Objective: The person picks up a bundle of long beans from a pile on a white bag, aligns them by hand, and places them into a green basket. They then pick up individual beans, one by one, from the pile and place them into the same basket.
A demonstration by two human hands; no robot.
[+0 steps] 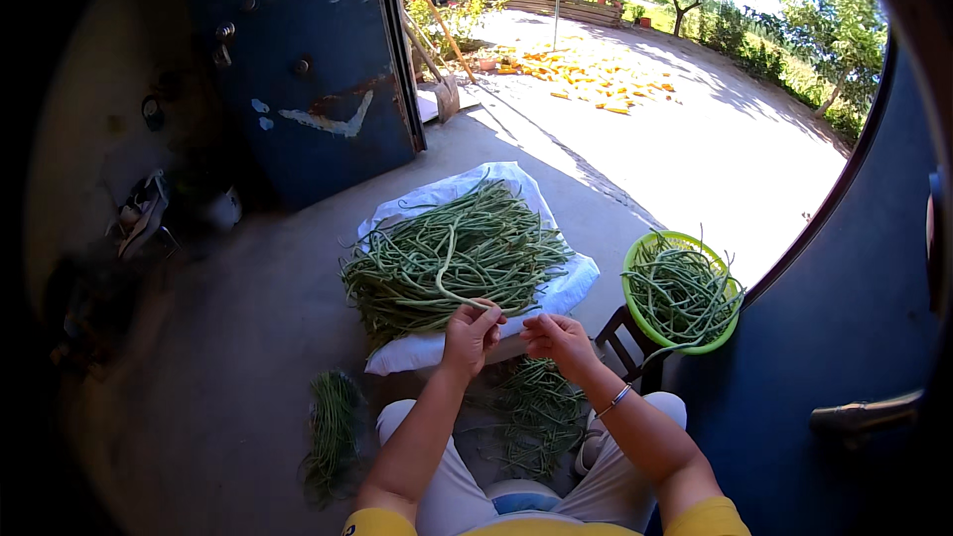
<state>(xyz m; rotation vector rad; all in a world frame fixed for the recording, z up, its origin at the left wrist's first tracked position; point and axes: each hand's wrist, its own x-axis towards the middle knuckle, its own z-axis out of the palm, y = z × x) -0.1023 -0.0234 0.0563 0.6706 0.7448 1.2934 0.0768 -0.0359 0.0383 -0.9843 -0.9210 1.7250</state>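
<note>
A long green bean (449, 263) trails from my left hand (471, 339) across the heap. My left fingers are closed around it near one end. Just to the right, my right hand (558, 343) has its thumb and fingers pinched together. Whatever lies in that pinch is too small to make out. Beyond both hands a big heap of long beans (447, 243) rests on a white sack (574, 288). Short bean pieces (541, 417) are piled on the floor between my legs. To the left of my knee lies a bundle of thin beans (333, 427).
A bright green basket (628, 283) of long beans stands on a dark stool (621, 342) at the right. A blue metal door (308, 69) is at the far left, a shovel (447, 97) beside it. Orange corn cobs (596, 74) lie outside in the sun.
</note>
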